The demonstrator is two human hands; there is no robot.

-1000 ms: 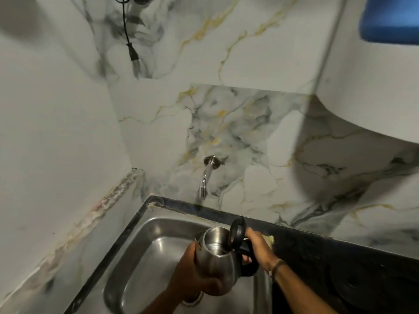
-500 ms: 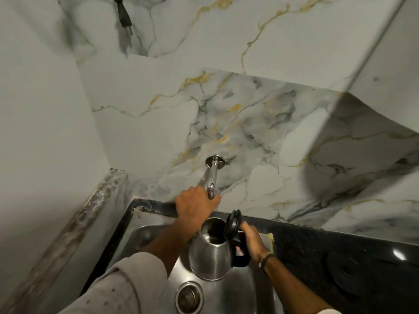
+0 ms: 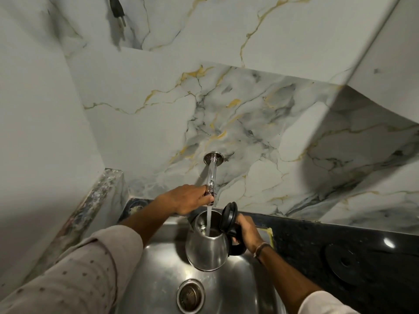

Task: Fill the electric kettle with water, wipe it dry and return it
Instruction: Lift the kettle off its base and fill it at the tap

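Note:
A steel electric kettle (image 3: 207, 248) with its black lid (image 3: 229, 215) flipped up hangs over the steel sink (image 3: 158, 268). My right hand (image 3: 247, 232) is shut on its black handle. A chrome tap (image 3: 212, 175) juts from the marble wall, and a stream of water (image 3: 208, 219) falls from it into the kettle's mouth. My left hand (image 3: 188, 198) grips the tap's end, fingers wrapped around it.
The sink drain (image 3: 191, 295) lies below the kettle. A black counter (image 3: 340, 245) runs to the right and bears the round black kettle base (image 3: 345, 261). A plug (image 3: 116, 10) hangs on the wall at top left. A white cabinet (image 3: 385, 53) overhangs at upper right.
My left hand left the kettle's body, reached up and took the tap. Water now runs into the kettle, which has moved up under the spout.

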